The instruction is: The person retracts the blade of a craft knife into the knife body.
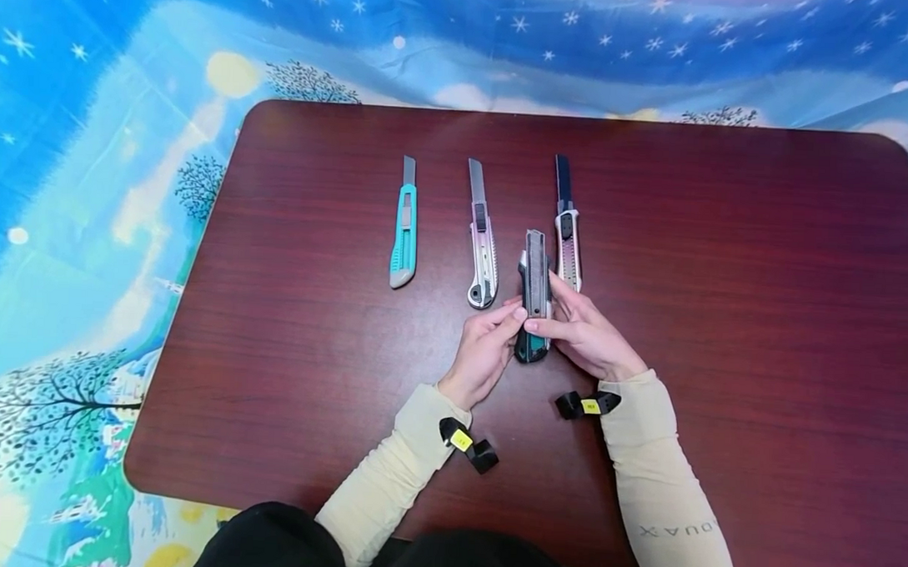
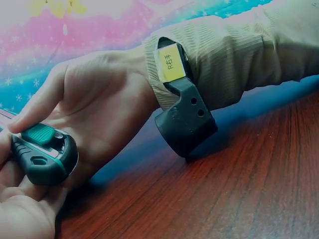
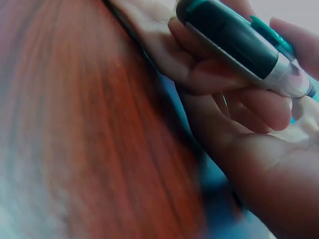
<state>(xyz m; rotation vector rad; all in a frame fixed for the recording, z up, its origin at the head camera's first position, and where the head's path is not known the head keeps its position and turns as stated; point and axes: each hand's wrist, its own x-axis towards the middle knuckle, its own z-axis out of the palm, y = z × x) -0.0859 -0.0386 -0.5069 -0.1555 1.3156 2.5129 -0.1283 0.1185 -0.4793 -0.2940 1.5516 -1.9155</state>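
Both hands hold a black box cutter with green parts (image 1: 535, 278) above the table, its far end pointing away from the body. My left hand (image 1: 478, 355) pinches its left side near the lower end. On the other side my right hand (image 1: 596, 337) grips it, thumb across the front and fingers behind. The left wrist view shows the cutter's rounded black end (image 2: 45, 167) and its green slider (image 2: 39, 133) close up. From the right wrist, its dark body (image 3: 232, 42) lies across the fingers (image 3: 264, 107).
Three more box cutters with blades out lie in a row: a teal one (image 1: 404, 240), a silver-and-pink one (image 1: 482, 259) and a white-and-pink one (image 1: 568, 246), partly behind the right hand. They rest on a dark red wooden table (image 1: 738, 327). A patterned cloth (image 1: 447, 50) hangs behind.
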